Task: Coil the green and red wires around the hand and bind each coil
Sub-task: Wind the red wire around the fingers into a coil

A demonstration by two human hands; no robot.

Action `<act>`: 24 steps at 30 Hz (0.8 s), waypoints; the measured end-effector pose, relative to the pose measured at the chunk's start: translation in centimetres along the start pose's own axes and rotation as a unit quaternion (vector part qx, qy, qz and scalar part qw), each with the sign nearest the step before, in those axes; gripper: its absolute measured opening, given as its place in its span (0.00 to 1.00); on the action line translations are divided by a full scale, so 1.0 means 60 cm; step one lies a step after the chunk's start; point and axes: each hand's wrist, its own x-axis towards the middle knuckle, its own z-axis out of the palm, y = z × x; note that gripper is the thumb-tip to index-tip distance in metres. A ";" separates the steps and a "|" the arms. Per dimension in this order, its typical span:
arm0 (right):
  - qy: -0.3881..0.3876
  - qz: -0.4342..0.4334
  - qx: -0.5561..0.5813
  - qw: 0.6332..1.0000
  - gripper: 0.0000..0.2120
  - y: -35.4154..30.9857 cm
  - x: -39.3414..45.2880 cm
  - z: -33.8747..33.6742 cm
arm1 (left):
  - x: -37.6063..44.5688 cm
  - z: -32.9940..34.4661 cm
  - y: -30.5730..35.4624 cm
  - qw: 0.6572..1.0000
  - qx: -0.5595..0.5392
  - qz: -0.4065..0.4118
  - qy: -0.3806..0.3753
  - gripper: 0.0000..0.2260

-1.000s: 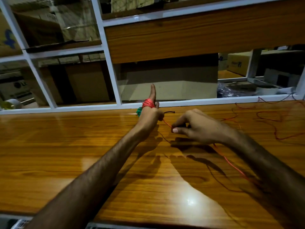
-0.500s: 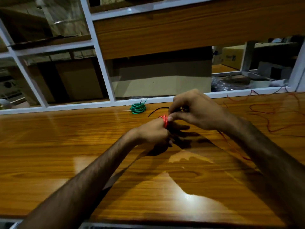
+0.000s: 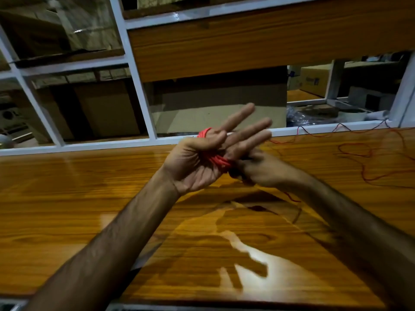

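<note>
Wooden counter (image 3: 89, 209): red wire (image 3: 216, 161) coiled round left hand (image 3: 197, 162).

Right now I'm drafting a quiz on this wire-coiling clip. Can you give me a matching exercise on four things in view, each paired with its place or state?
Things:
1. left hand
2. right hand
3. red coil
4. loose red wire

States:
A. trailing over the wooden counter, far right
B. wound around the palm
C. palm up, fingers spread
D. blurred, against the coil's right edge

Pairs: 1-C, 2-D, 3-B, 4-A
</note>
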 end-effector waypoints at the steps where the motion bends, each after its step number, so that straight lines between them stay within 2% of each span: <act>1: -0.014 0.034 0.003 0.999 0.10 0.004 0.004 0.006 | 0.005 0.001 0.004 0.999 -0.007 0.034 0.040 0.27; 4: -0.059 0.041 -0.029 0.997 0.14 0.004 0.013 0.017 | 0.018 -0.020 0.014 0.968 -0.055 0.126 0.208 0.31; 6: -0.081 0.038 -0.050 0.995 0.14 -0.001 0.012 0.023 | 0.018 -0.041 0.016 0.928 -0.010 0.193 0.320 0.35; 7: -0.082 0.039 -0.060 0.994 0.14 -0.002 0.011 0.025 | 0.016 -0.049 0.015 0.911 0.028 0.215 0.351 0.36; 9: -0.069 0.035 -0.078 0.994 0.13 -0.005 0.011 0.025 | 0.011 -0.059 0.013 0.894 0.098 0.224 0.376 0.37; 11: -0.042 0.023 -0.104 0.993 0.12 -0.006 0.012 0.020 | 0.008 -0.075 0.008 0.888 0.191 0.190 0.373 0.37; 14: 0.024 -0.022 -0.112 0.993 0.09 -0.011 0.007 0.004 | 0.007 -0.092 -0.004 0.824 0.429 0.102 0.356 0.42; 15: 0.051 -0.046 -0.103 0.992 0.09 -0.012 0.007 -0.003 | 0.007 -0.093 -0.010 0.819 0.464 0.060 0.332 0.44; 17: 0.098 -0.100 -0.118 0.983 0.09 -0.012 0.007 -0.014 | 0.007 -0.092 -0.022 0.838 0.456 -0.012 0.299 0.48; 19: 0.129 -0.135 -0.161 0.969 0.12 -0.005 0.010 -0.020 | 0.006 -0.073 -0.029 0.868 0.410 -0.075 0.269 0.44; 22: 0.170 -0.151 -0.192 0.955 0.20 0.005 0.010 -0.028 | 0.003 -0.038 -0.032 0.927 0.257 -0.151 0.228 0.42; 24: 0.189 -0.158 -0.182 0.952 0.20 0.008 0.010 -0.036 | 0.001 -0.026 -0.033 0.943 0.200 -0.181 0.195 0.42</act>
